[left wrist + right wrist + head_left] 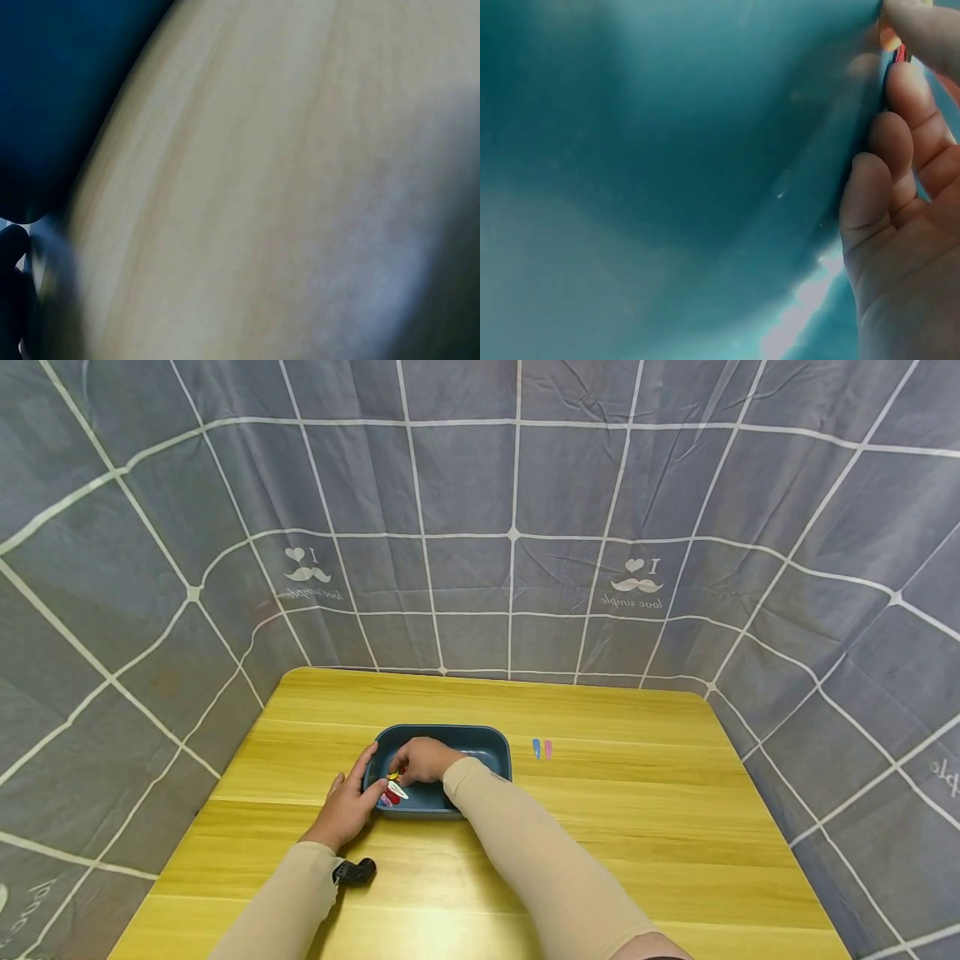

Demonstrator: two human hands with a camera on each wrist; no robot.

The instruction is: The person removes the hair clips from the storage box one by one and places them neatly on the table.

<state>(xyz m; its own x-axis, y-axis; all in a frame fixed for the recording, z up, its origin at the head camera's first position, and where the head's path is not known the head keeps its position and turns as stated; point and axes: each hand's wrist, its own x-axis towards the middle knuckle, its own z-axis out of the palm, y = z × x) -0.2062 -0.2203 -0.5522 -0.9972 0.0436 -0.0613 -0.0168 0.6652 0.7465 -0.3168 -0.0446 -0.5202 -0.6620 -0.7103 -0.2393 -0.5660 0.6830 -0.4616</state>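
A dark teal tray [480,732] stands on the table. In its left end lie several hair clips, among them a white hair clip [397,790] and a red hair clip [392,798]. My right hand [426,760] reaches into the tray, thumb and fingertips on a yellow hair clip [393,775]; the right wrist view shows them pinching something yellow-orange at the frame's edge. My left hand [348,806] rests against the tray's left end, fingers extended along the rim and thumb over the inside, close to the clips. The left wrist view is blurred.
On the wooden table [637,827], right of the tray, a blue hair clip [536,748] and a pink hair clip [548,749] lie side by side. Grey curtains [465,577] with white lines surround the table at the back and sides.
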